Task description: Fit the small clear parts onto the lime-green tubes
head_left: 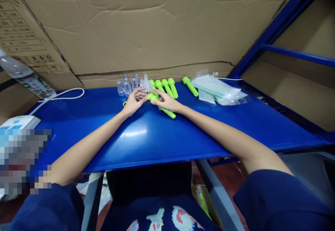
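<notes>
My right hand [169,102] is closed around a lime-green, flashlight-shaped plastic tube [169,113], its narrow end sloping down to the right below my fingers. At the tube's wider head, my left hand [134,102] pinches a small yellow part [148,97]; my fingers hide much of it. A yellow ring [124,103] shows beside the left hand on the table. Just behind my hands stand several clear plastic domed caps [127,87]. Several similar green tubes [166,87] lie in a row behind the right hand, and another green tube [191,86] lies apart to their right.
Clear plastic bags with papers [218,88] lie at the back right of the blue table [157,140]. A water bottle [26,75], a white cable [69,96] and a power strip [22,122] are at left. Cardboard [146,28] walls the back; a blue frame bar [298,54] stands right.
</notes>
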`<action>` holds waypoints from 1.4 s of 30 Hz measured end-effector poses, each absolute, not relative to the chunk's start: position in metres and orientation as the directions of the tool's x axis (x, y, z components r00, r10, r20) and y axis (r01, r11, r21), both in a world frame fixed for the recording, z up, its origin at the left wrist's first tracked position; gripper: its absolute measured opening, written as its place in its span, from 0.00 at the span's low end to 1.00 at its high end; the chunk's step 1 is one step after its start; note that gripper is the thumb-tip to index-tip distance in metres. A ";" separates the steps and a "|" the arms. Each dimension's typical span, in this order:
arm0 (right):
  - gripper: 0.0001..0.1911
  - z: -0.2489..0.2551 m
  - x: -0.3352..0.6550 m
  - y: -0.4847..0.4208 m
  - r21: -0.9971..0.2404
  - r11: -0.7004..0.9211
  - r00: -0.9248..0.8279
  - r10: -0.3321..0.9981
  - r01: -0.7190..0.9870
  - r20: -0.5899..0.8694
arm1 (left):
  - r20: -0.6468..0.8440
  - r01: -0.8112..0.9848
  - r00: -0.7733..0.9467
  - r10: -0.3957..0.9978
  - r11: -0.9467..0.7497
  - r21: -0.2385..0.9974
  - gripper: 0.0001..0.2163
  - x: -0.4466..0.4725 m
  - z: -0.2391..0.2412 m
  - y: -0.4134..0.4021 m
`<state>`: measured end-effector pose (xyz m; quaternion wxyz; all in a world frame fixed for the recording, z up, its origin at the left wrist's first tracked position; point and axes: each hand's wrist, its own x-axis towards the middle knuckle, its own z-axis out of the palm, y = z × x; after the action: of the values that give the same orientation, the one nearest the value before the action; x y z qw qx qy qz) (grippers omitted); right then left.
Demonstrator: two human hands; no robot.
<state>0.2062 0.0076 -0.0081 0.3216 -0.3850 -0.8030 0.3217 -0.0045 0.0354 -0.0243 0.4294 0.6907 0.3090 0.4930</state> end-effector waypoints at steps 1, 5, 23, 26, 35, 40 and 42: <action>0.27 -0.008 0.207 0.008 -0.757 0.515 -0.517 0.810 0.402 0.277 | 0.412 0.002 0.328 0.850 -0.437 0.900 0.27 -0.005 -0.024 0.036; 0.25 -0.008 0.207 0.008 -0.719 0.578 -0.564 0.764 0.386 0.312 | 0.376 0.031 0.340 0.862 -0.410 0.912 0.27 -0.008 -0.023 0.034; 0.26 -0.015 0.211 0.015 -0.680 0.608 -0.606 0.739 0.410 0.295 | 0.312 0.141 0.475 0.823 -0.420 0.896 0.27 -0.013 -0.015 0.031; 0.25 -0.015 0.210 0.015 -0.687 0.584 -0.582 0.763 0.432 0.283 | 0.334 0.109 0.496 0.801 -0.439 0.892 0.23 -0.012 -0.015 0.030; 0.25 -0.007 0.208 0.008 -0.745 0.491 -0.582 0.795 0.452 0.171 | 0.346 0.077 0.492 0.799 -0.436 0.897 0.23 -0.009 -0.015 0.028; 0.25 -0.011 0.206 0.010 -0.746 0.473 -0.544 0.820 0.470 0.178 | 0.326 0.066 0.420 0.847 -0.386 0.920 0.25 -0.008 -0.011 0.023; 0.26 -0.012 0.206 0.011 -0.744 0.472 -0.537 0.824 0.473 0.181 | 0.317 0.051 0.377 0.870 -0.361 0.931 0.26 -0.007 -0.010 0.022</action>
<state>0.2058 0.0111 -0.0117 0.2700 -0.3981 -0.8144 0.3246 -0.0072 0.0216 -0.0102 0.4572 0.6926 0.3324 0.4482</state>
